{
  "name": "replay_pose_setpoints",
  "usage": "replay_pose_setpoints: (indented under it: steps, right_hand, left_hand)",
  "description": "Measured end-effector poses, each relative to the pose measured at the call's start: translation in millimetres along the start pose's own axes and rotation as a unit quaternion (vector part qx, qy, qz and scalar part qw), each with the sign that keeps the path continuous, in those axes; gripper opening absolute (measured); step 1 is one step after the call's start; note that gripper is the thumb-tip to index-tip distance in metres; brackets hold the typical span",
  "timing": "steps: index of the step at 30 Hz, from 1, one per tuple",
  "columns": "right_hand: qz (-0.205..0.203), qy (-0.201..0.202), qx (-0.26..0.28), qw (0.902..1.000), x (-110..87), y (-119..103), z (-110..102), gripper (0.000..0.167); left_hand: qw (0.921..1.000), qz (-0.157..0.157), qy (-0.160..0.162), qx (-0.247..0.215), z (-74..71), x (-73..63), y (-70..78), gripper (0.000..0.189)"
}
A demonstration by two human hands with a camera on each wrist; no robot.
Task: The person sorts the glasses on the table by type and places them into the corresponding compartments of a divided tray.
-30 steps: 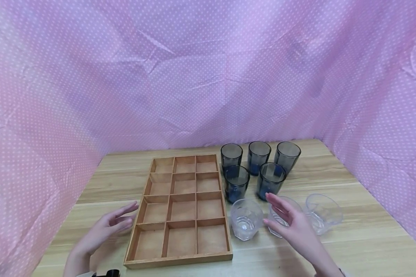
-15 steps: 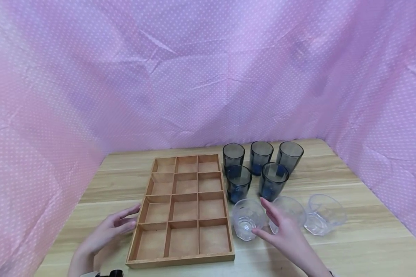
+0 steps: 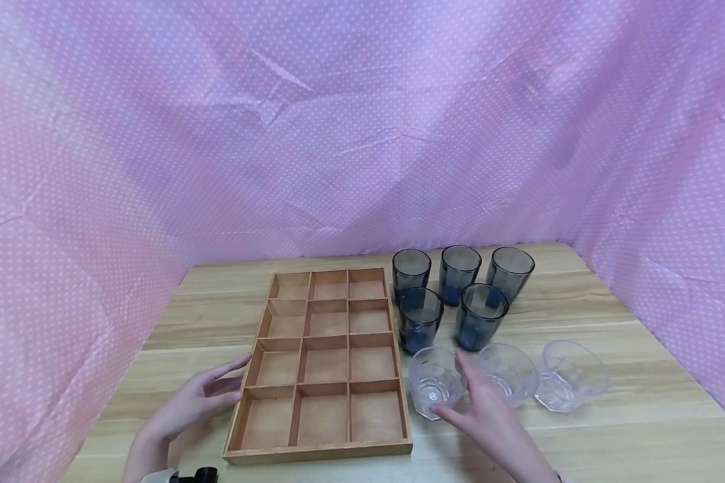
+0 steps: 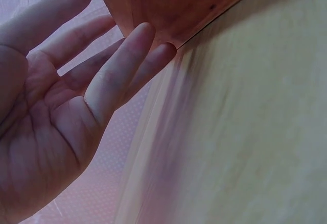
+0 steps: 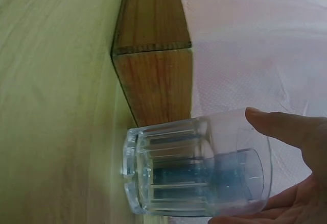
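My right hand [image 3: 489, 416] is around the nearest-left clear drinking glass [image 3: 425, 392], thumb on one side near the rim and fingers on the other. In the right wrist view the clear glass [image 5: 179, 168] stands upright on the table, the thumb [image 5: 276, 124] pressed to its upper wall. A wooden tray [image 3: 317, 453] divided into several compartments lies to the left of it. At the tray's left side is my left hand [image 3: 187, 406], its fingers extended to the outer wall. The left wrist view shows those fingertips [image 4: 140, 32] at the tray's side [image 4: 163, 9].
Two more clear glasses, one in the middle [image 3: 510, 369] and one at the right [image 3: 570, 376], stand beside my right hand. Behind them several smoky grey glasses [image 3: 419, 322] stand close to the tray's right side. Pink dotted cloth [image 3: 338, 134] surrounds the wooden table [image 3: 640, 416].
My right hand has moved left, from above the middle clear glass onto the left one. My left hand has come in to the tray's side. The view has shifted slightly.
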State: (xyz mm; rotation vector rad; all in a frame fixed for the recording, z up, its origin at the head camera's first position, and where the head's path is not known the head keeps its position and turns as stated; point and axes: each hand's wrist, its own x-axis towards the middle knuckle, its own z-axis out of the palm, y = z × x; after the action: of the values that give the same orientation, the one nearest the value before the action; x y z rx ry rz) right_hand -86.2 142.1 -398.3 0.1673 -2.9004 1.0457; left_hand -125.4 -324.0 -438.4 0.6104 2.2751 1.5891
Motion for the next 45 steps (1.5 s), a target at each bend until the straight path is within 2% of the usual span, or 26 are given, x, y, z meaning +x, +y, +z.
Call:
replay_pose_setpoints:
  steps: [2,6,12,17,23,31,36,45]
  right_hand:
    - [0.011,-0.003,0.001,0.9999,-0.2,-1,1,0.099]
    - [0.019,0.002,-0.001,0.9998,0.1,-3,2,0.1]
    - [0.013,0.036,-0.004,0.9992,3.2,-4,6,0.094]
    - [0.013,0.046,-0.003,0.9989,1.8,-6,7,0.091]
    - [0.027,0.043,0.002,0.9987,-2.5,-11,1,0.088]
    - [0.011,0.062,0.013,0.9979,-2.2,-19,-11,0.083]
    - [0.0,0.069,0.023,0.9974,1.7,-29,-15,0.084]
    - [-0.013,0.059,0.073,0.9955,14.3,-47,-13,0.083]
  left_hand:
    - [0.9999,0.009,-0.008,-0.011,-0.1,-0.2,-1.0,0.061]
    - [0.9998,0.005,-0.005,-0.02,-0.4,-0.3,-2.4,0.062]
    - [0.9999,0.013,-0.004,-0.008,-0.1,-0.6,-2.7,0.062]
    - [1.0,-0.004,0.001,0.004,0.3,-0.3,-0.7,0.063]
    - [1.0,-0.003,-0.007,0.006,0.4,0.6,1.6,0.065]
    - [0.9996,-0.022,-0.011,-0.01,0.0,-1.2,1.1,0.066]
    - [0.9995,-0.022,-0.014,-0.018,1.0,-1.5,-0.9,0.066]
    - [0.9988,-0.049,-0.001,0.001,2.4,-2.6,3.1,0.069]
